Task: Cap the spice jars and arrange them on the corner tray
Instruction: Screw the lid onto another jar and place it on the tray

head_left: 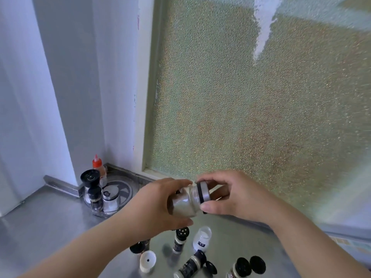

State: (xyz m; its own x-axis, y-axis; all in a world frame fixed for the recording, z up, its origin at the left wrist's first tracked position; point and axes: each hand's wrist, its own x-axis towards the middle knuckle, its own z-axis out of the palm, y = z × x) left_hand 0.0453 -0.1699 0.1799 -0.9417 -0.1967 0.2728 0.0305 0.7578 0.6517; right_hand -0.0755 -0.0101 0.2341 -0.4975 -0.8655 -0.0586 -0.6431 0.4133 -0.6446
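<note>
At the far left, in the corner of the steel counter [50,221], sits a round clear plastic corner tray [120,189]. On it stand a tall grinder with a black knob top [90,182], a small dark-labelled jar with a black cap [94,199], a squat glass shaker with a chrome lid [110,199], and behind them a bottle with a red nozzle cap [98,165].

Nearer the middle, the left hand [158,205] curls its fingers round a clear glass spice jar of pale beige powder [185,203], held tilted on its side above the counter. The right hand [230,193] pinches that jar's silver lid with a black ring [203,192] between thumb and fingers, at the jar's mouth.

Below the hands, on the counter, are a white cap with one hole [148,260], a black-topped shaker jar with holes [180,238], an open white jar [202,237], a dark-labelled jar lying on its side [190,264], and to the right a loose black cap [257,264].
</note>
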